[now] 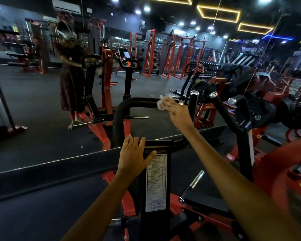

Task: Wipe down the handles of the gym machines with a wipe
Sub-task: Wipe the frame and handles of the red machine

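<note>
- While I stand at the black upright post (154, 180) of the machine, my left hand (135, 156) rests flat on its top left corner, fingers straight and spread, gripping nothing.
- My right hand (176, 110) reaches up beyond the post and presses a white wipe (161, 102) against the curved black handle (129, 104); fingers lie over the wipe and pin it to the bar.
- The wipe sits on the horizontal run of that handle, above and slightly right of the post.
- A white printed label (155, 183) is fixed to the face of the post, just below my left hand.
- A chrome-capped black grip (194, 100) stands above the post, just right of my right hand.
- A wall mirror (42, 101) rises behind the post.
</note>
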A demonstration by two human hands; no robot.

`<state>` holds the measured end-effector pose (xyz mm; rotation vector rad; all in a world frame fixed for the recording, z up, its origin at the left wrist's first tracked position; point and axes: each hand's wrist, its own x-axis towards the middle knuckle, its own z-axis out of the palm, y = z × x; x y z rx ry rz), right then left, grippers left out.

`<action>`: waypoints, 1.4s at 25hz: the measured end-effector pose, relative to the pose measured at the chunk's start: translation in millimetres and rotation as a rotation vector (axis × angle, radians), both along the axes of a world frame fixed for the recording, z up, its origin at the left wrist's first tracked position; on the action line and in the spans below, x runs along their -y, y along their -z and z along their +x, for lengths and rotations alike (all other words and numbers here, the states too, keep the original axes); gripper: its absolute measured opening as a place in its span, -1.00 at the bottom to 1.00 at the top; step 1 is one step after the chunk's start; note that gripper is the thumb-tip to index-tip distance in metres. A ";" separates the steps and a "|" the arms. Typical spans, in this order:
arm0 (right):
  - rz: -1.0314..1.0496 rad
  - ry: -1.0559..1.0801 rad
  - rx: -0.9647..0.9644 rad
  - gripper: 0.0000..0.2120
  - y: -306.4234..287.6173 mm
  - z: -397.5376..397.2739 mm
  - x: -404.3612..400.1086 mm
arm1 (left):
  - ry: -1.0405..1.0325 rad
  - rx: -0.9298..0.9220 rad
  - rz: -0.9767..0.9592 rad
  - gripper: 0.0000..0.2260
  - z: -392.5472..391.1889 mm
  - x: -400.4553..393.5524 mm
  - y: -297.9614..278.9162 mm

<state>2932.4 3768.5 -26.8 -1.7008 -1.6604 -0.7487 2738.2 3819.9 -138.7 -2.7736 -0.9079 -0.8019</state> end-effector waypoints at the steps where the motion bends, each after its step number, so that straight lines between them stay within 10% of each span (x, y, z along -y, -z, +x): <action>1: -0.006 -0.032 0.047 -0.63 -1.4 -10.5 -9.0 | 0.000 0.001 -0.004 -0.29 0.4 0.5 -0.6; 9: -0.235 -0.217 0.309 -0.64 -19.7 -85.2 -57.0 | -0.026 -0.065 -0.017 -0.30 -2.5 4.4 -5.8; 22: -0.054 0.150 -0.223 -0.68 -24.6 -3.4 4.5 | 0.008 0.024 0.012 -0.32 -1.4 0.4 -1.7; 29: -0.188 -0.138 -0.054 -0.65 -27.6 -93.7 -51.3 | 0.000 0.031 0.069 -0.36 -2.3 5.5 2.3; 35: -0.184 0.100 -0.082 -0.58 -32.9 -96.3 -55.3 | -0.004 -0.014 0.015 -0.23 -9.9 10.3 -0.5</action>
